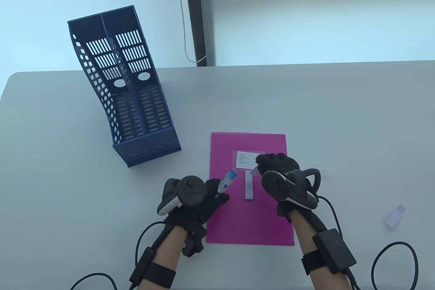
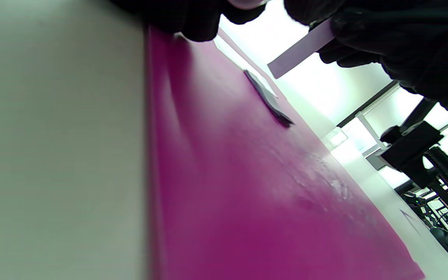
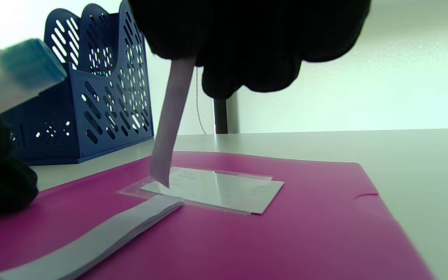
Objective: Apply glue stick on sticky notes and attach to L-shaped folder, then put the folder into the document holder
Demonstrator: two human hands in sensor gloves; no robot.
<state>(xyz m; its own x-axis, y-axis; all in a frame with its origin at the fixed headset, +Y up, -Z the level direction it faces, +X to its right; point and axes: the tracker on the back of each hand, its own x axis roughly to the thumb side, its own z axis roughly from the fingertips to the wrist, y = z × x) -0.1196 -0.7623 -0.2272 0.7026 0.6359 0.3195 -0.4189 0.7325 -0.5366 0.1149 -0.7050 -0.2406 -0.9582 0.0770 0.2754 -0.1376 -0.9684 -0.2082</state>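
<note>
We have the right hand [image 1: 277, 176] over the pink folder [image 1: 265, 222], its fingers [image 3: 247, 50] pinching one thin sticky note [image 3: 171, 120] by its top end, so the strip hangs down with its free tip just above the clear label pocket [image 3: 224, 188]. That note looks feather-light and floppy; held at one end it can curl or swing, so we judge it wants a gentle pinch close to the edge, leaving the rest bare for glue. The left hand [image 1: 190, 201] sits at the folder's left edge, fingers curled around the glue stick [image 1: 227, 182], whose tip points up and right toward the note; we cannot tell whether its cap is off. The stick is a small rigid tube, easy to hold mid-barrel, and we would expect a light stroke to do, since hard pressure would likely crumple a strip with nothing behind it. The pad of sticky notes [image 1: 249, 185] lies flat on the folder between the two hands, just below the label pocket. The folder itself lies flat on the grey tabletop [image 1: 357, 116]; it looks thin, smooth and bendy, probably slippery, so later it should be lifted by an edge. The blue document holder [image 1: 129, 99] stands well apart to the upper left, both slots showing nothing inside. A small clear piece [image 1: 395, 216] lies off to the right.
</note>
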